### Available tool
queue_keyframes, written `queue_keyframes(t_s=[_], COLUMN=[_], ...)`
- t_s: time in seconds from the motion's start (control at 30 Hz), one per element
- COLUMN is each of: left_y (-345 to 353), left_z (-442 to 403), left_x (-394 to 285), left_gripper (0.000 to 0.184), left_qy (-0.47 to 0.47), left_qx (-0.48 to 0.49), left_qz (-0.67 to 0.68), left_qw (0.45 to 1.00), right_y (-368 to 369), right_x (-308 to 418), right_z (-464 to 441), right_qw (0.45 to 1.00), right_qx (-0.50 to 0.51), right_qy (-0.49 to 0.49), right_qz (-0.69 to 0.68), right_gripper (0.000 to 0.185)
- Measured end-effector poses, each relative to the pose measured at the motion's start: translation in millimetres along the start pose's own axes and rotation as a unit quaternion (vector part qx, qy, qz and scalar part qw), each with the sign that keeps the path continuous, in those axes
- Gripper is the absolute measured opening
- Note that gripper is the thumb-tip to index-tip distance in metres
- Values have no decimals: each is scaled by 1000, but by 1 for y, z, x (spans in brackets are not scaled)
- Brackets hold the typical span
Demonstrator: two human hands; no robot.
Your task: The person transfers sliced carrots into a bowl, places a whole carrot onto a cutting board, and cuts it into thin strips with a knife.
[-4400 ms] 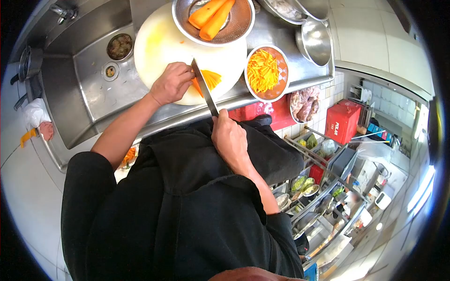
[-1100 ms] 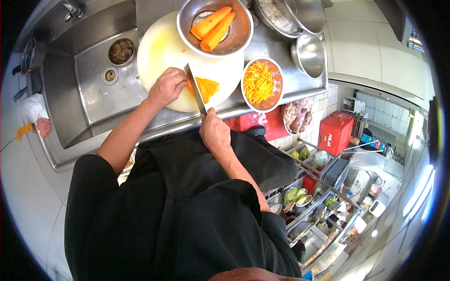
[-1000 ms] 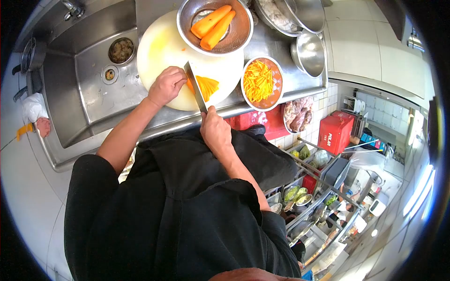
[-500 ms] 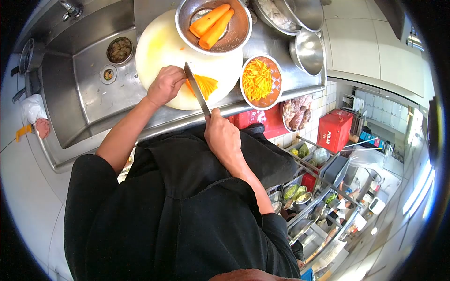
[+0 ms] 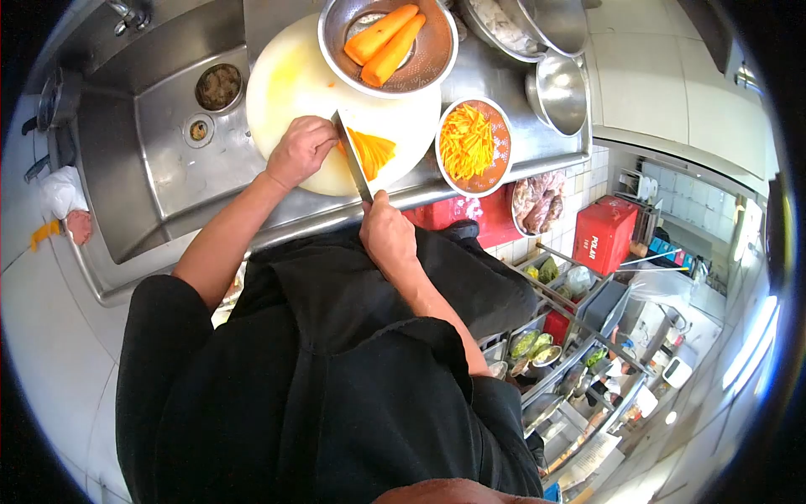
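Observation:
A kitchen knife (image 5: 356, 161) is gripped by its handle in my right hand (image 5: 389, 232), low over the round white cutting board (image 5: 273, 105). Its blade slants away from me, between my left hand and a fan of thin carrot slices (image 5: 372, 153). My left hand (image 5: 300, 153) is closed, fingertips curled down beside the blade tip on a piece of carrot, mostly hidden by the fingers and knife. Two whole peeled carrots (image 5: 380, 38) lie in a metal colander (image 5: 330, 57) at the board's far edge. Carrot strips (image 5: 467, 139) fill a smaller bowl (image 5: 494, 177) to the right.
To the left is a steel sink (image 5: 159, 181) with a small bowl (image 5: 218, 88) in it. Metal bowls (image 5: 561, 92) stand at the far right of the counter. Below the counter's edge are a red container (image 5: 478, 220) and a bowl of raw meat (image 5: 539, 203).
My right hand has shifted slightly left, and the knife with it, its blade now a bit steeper. My left hand stays by the blade tip. The whole view has moved slightly.

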State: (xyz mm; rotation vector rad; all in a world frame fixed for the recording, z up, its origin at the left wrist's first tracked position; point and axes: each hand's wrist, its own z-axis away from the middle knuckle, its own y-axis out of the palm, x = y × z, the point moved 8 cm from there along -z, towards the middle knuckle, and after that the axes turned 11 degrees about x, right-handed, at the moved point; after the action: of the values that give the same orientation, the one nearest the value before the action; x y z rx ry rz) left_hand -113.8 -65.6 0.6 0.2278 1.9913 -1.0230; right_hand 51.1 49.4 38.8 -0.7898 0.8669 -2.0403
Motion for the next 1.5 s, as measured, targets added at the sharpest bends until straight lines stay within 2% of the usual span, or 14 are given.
queue_keyframes(t_s=[0.17, 0.27, 0.37, 0.67, 0.87, 1.5], left_y=[2, 1, 2, 1, 4, 1], left_z=[1, 0, -1, -3, -4, -7], left_x=[7, 6, 8, 2, 4, -6], left_gripper=[8, 8, 8, 9, 10, 10], left_qy=[-48, -23, -36, -20, -42, -19], left_qx=[-9, -11, 18, 3, 39, 23], left_qz=[11, -3, 3, -28, -10, -38], left_qw=[999, 1000, 999, 999, 998, 999], right_y=[-5, -15, -32, -43, -56, -49], right_x=[-6, -3, 5, 7, 11, 13], right_z=[-1, 4, 12, 20, 28, 32], right_qw=[1000, 1000, 1000, 1000, 1000, 999], right_qx=[-7, 9, 21, 14, 10, 42], right_qy=[-7, -6, -4, -6, 4, 24], right_qz=[-3, 0, 7, 22, 12, -6], right_gripper=[26, 26, 26, 26, 26, 24])
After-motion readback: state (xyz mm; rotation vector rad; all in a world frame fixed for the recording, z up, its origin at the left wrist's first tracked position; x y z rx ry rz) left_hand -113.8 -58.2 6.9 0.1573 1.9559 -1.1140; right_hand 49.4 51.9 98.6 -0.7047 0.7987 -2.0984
